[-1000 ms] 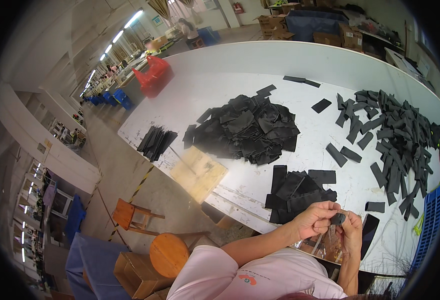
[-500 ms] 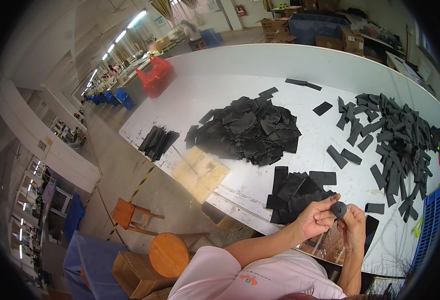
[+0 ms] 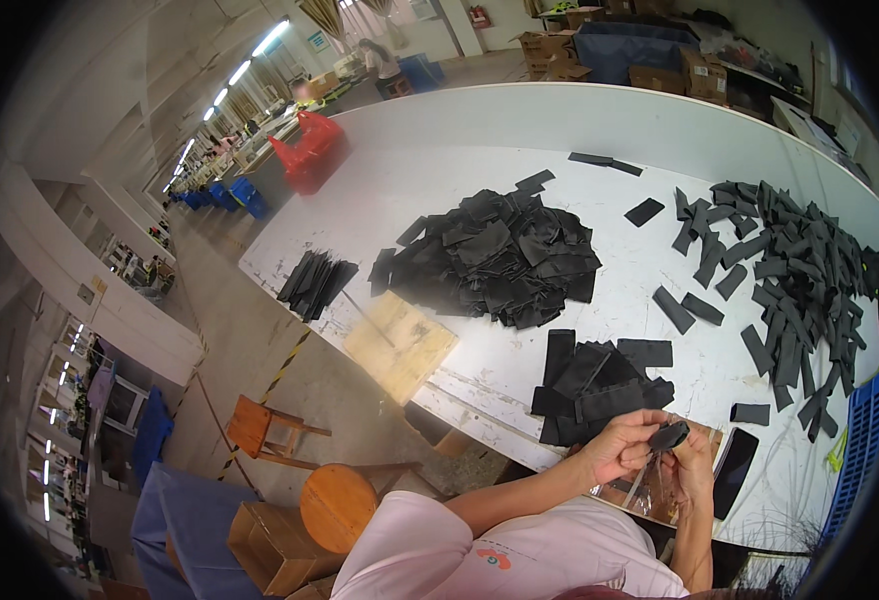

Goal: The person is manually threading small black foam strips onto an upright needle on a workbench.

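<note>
Head view, looking down on a long white bench point(image 3: 520, 130) with a big heap of black fabric pieces point(image 3: 505, 255) at its middle, loose black strips point(image 3: 790, 270) toward its right end, and a smaller stack point(image 3: 600, 385) at the near edge. Just beyond that edge, both hands meet over a clear plastic bag point(image 3: 650, 485). The left hand point(image 3: 620, 448) and right hand point(image 3: 695, 465) together pinch a small black piece point(image 3: 669, 436) between fingertips, its long axis running left-right between them.

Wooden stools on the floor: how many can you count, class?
2: a round-topped stool beside the person's shoulder, and a square orange stool to its left near the striped floor tape. Others may be hidden.
</note>
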Demonstrator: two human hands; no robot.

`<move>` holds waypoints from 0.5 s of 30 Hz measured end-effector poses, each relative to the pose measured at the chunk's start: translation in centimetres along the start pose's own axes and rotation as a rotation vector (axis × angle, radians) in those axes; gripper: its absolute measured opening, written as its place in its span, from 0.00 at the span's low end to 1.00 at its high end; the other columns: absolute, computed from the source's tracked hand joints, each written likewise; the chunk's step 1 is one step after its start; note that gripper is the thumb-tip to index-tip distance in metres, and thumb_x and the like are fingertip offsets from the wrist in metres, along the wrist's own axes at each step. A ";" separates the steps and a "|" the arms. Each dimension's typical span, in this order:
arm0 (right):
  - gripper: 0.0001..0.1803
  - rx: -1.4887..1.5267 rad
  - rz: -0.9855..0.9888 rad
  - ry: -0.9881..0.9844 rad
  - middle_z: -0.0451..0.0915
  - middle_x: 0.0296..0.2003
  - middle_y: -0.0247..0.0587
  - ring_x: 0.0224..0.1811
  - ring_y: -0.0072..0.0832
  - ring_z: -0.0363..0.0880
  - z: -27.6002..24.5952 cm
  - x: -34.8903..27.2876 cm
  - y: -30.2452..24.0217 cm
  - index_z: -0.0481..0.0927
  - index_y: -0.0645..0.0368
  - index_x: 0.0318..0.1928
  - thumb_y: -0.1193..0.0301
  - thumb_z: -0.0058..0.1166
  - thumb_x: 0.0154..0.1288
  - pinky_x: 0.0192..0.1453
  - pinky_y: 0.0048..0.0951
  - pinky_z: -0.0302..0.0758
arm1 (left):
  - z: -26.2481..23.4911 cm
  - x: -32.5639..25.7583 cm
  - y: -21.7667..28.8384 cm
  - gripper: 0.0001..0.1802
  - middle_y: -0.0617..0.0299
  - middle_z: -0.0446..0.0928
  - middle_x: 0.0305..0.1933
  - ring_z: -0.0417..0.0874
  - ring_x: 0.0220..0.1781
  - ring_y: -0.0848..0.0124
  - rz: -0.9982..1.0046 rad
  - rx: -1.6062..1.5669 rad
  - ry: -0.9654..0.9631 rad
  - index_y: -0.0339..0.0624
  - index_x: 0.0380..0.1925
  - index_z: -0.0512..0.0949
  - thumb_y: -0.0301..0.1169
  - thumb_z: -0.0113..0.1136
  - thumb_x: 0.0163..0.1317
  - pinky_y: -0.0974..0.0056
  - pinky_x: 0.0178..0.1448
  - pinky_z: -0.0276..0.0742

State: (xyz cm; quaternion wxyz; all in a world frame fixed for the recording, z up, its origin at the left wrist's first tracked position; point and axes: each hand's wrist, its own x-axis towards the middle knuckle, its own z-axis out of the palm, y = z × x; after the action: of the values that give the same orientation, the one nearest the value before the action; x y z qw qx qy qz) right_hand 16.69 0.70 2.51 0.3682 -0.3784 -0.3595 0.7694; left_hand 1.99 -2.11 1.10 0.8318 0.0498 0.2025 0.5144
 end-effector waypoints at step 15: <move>0.07 -0.034 -0.088 -0.046 0.70 0.15 0.31 0.12 0.13 0.63 -1.3 0.4 2.1 0.71 0.59 0.23 0.71 0.50 0.56 0.15 0.13 0.59 | -0.4 -1.4 -0.4 0.15 0.64 0.73 0.29 0.66 0.19 0.88 0.010 0.438 -0.054 0.39 0.45 0.64 0.25 0.49 0.57 0.83 0.18 0.56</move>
State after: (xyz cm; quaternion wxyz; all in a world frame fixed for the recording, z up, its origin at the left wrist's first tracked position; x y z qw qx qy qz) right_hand 16.97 0.43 0.10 0.3869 -0.3507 -0.3971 0.7547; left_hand 1.59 -3.57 1.04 0.8039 0.2442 0.2866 0.4605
